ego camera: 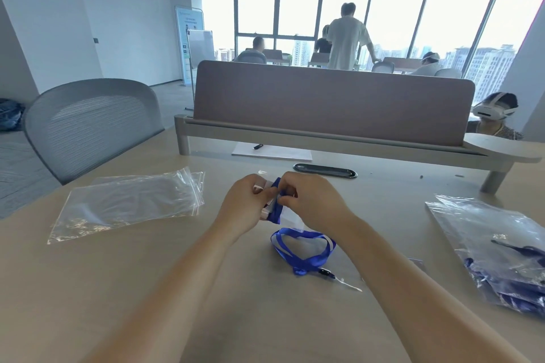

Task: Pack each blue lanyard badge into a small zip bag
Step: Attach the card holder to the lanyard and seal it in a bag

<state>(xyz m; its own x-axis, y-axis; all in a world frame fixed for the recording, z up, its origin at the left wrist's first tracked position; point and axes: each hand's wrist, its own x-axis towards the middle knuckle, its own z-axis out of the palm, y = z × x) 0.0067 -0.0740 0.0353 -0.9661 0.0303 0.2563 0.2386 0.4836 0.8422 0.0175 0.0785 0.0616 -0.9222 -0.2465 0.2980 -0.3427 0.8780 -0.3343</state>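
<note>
Over the desk (147, 289), left hand (244, 206) pinches zip bag (290, 219), right hand (312, 200) blue lanyard (298, 232)

Pale wood table (147, 289), empty zip bags (126, 203) left, blue lanyard (312, 259) centre, filled bag (501, 244) right, paper (274, 153) behind

We found the blue lanyard (300, 250) just on our side of the black cable slot (325, 170). Its upper end was bunched at the mouth of a small zip bag (290, 219), clear plastic, which the left hand (247, 203) pinched while the right hand (312, 200) pinched the strap. The loop lay slack on the desk, ending in a black clip (326, 272). Well left of the slot the empty zip bags (126, 203) lay flat, overlapping. Well right of it lay the packed bags (501, 250), with blue straps inside.
</note>
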